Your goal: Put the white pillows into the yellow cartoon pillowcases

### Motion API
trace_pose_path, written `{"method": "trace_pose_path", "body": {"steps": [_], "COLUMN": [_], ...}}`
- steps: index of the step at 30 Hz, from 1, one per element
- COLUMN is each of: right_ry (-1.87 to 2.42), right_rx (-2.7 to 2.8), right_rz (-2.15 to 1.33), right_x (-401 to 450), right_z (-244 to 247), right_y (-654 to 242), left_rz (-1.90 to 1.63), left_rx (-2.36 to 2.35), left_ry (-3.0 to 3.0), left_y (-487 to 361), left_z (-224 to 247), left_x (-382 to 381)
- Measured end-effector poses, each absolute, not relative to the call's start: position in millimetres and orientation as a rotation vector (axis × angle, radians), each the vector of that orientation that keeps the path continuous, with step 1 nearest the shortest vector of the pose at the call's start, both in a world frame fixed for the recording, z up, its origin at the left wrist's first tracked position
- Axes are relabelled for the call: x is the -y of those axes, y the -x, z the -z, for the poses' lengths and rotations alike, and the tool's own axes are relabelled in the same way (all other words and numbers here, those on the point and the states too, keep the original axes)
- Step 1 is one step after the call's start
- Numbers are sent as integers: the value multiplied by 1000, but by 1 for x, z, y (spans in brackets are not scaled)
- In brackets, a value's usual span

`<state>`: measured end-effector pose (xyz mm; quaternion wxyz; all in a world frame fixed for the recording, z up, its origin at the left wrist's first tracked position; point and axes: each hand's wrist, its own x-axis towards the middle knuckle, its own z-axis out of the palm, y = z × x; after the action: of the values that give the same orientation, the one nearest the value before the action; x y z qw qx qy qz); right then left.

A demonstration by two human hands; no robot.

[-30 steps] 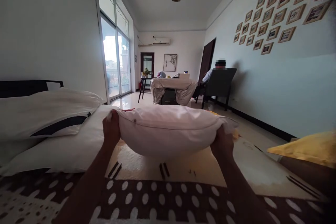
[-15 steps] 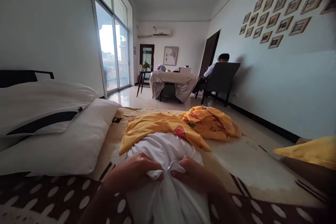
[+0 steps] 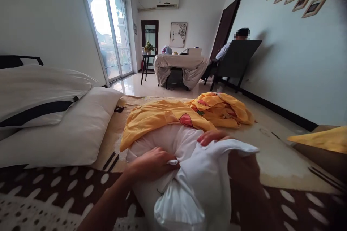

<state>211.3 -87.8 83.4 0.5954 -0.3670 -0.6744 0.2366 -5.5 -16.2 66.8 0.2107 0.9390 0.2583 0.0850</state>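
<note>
A white cloth (image 3: 200, 173) lies bunched in front of me, its lower part gathered into a rounded fold and its upper corner raised to the right. My left hand (image 3: 153, 162) pinches a small bit of white fabric at its left side. Fingers of my right hand (image 3: 217, 137) are bent over the top edge of the cloth, and the fabric partly covers that hand. Just beyond, a yellow printed cloth (image 3: 151, 115) overlaps the far end of the white fabric. Another yellow cloth (image 3: 222, 110) lies crumpled to its right.
White pillows (image 3: 67, 137) are at the left on the bed. A brown spotted cover (image 3: 62, 184) spans the near edge. At the right is a yellow cloth corner (image 3: 322, 139). Farther back, a person sits in a dark chair (image 3: 238, 59) near a covered table (image 3: 181, 61).
My right hand has moved up and right, lifting and folding over part of the white cloth. My left hand keeps its pinch. The view has tilted downward.
</note>
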Motion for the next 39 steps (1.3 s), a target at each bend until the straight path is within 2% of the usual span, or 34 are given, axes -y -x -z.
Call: {"method": "trace_pose_path", "body": {"steps": [4, 7, 10, 14, 17, 23, 26, 28, 33, 36, 39], "right_ry": [1084, 1248, 1224, 1131, 1161, 1157, 1216, 1281, 1192, 1082, 1199], "right_rx": [1658, 1768, 1926, 2085, 2100, 2175, 2138, 2057, 1880, 2136, 2144], "right_rz": [-749, -756, -799, -770, -810, -893, -819, -641, 364, 595, 837], "right_x": [80, 75, 75, 76, 75, 70, 70, 80, 147, 183, 189], "right_z": [-75, -76, -79, -79, -75, -70, -76, -85, -94, -66, -27], "right_y": [-187, -178, -177, -178, -178, -176, -172, -169, -150, -123, -92], "left_rz": [-322, -663, -912, -761, -773, -573, -607, -715, -1074, -1127, -1178], "left_rx": [-629, -498, -420, -793, -993, -979, -844, -807, -902, -883, -864], "left_ry": [-2304, -2028, -2041, -2275, -2320, -2427, -2391, -2317, -2183, -2167, -2202], "left_y": [15, 31, 36, 23, 10, 3, 6, 9, 14, 17, 21], "left_z": [-70, -80, -90, -95, -90, -84, -86, -86, -82, -87, -96], "left_x": [9, 3, 8, 36, 53, 54, 48, 43, 36, 39, 49]}}
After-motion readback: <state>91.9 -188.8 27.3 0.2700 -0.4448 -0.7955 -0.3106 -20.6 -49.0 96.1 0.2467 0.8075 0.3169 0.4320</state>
